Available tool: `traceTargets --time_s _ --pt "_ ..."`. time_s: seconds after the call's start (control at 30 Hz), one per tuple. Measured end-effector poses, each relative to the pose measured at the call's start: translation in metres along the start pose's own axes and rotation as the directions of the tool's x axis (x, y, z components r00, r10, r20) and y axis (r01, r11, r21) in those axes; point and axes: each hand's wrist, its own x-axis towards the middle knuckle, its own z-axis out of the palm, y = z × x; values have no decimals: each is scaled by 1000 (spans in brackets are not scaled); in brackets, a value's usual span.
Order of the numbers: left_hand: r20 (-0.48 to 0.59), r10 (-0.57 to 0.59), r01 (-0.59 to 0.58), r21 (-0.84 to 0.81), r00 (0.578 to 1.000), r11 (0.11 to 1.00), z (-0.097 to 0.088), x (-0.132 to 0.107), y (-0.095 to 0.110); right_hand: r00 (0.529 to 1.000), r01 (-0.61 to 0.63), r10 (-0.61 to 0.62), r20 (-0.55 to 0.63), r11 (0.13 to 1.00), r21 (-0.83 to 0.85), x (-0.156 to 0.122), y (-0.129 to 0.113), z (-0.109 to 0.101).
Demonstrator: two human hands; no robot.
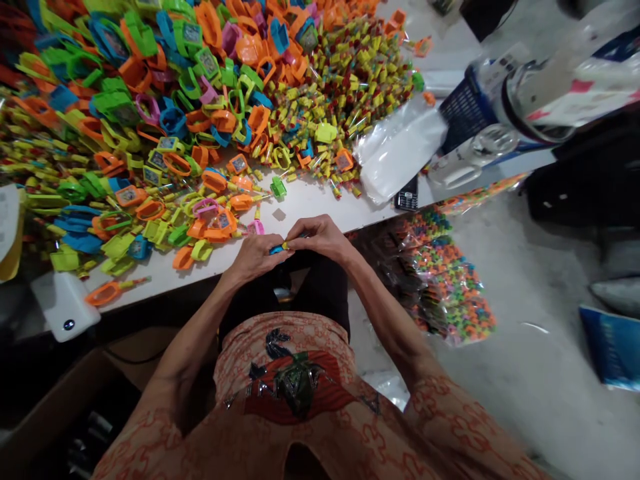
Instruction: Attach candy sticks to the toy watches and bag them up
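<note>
My left hand and my right hand meet at the near edge of a white table. Both are closed round one small toy piece, blue with a yellow bit showing between the fingertips. Just beyond the hands lie loose plastic toy watches in orange, green, pink and blue. A single green piece sits apart from the heap. A big pile of small yellow candy tubes fills the table's far right.
A stack of clear plastic bags and a black phone lie at the table's right end. A white device sits at the left edge. Bags of packed toys rest on the floor at right, beside a dark basket.
</note>
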Motion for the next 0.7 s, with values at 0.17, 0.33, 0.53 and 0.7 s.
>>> traceTargets --time_s 0.17,0.33,0.53,0.7 --pt "-34 -92 89 -98 995 991 -10 3 -6 991 -42 57 -117 991 126 4 14 6" --pt "-69 -36 28 -108 997 994 -9 0 -8 986 -57 82 -142 983 176 3 18 9" --pt "-164 -3 -19 -132 986 991 -3 -4 -3 994 -24 35 -100 994 106 -3 4 2" --pt "-29 -64 51 -331 998 942 -5 -4 -6 997 -69 71 -18 992 102 -6 4 -1"
